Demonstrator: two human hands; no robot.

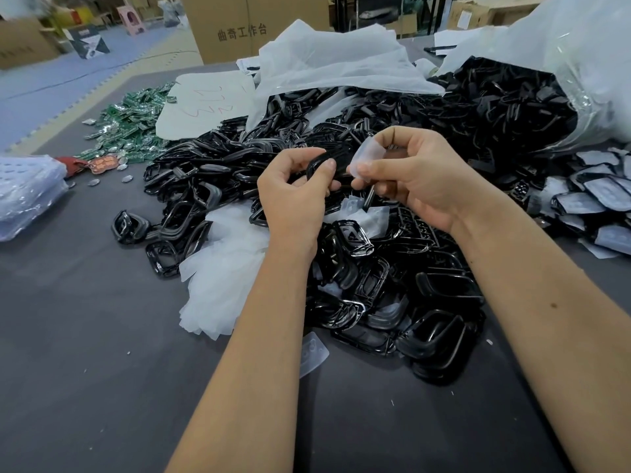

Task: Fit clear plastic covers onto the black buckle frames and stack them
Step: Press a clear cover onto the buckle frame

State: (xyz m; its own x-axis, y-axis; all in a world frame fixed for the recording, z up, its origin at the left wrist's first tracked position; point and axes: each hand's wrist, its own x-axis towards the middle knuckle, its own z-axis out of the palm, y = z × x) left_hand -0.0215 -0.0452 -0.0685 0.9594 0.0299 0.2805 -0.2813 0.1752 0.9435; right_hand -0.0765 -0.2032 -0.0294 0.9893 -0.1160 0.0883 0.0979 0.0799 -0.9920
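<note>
My left hand [293, 196] grips a black buckle frame [336, 165] above the heap, thumb on its front edge. Just to its right my right hand [416, 179] pinches a clear plastic cover [367, 157] between thumb and fingers, its edge touching the frame. A large pile of loose black frames [392, 285] lies beneath both hands. Loose clear covers [222, 274] are heaped at the pile's left. Frames with covers on them [594, 199] lie spread at the far right.
A white plastic bag [512, 107] spilling black frames sits at the back right, with another white bag [327, 63] behind the pile. Green circuit boards [133, 128] lie at back left, a stack of clear sheets [24, 192] at the left edge. The grey table [85, 353] extends toward me.
</note>
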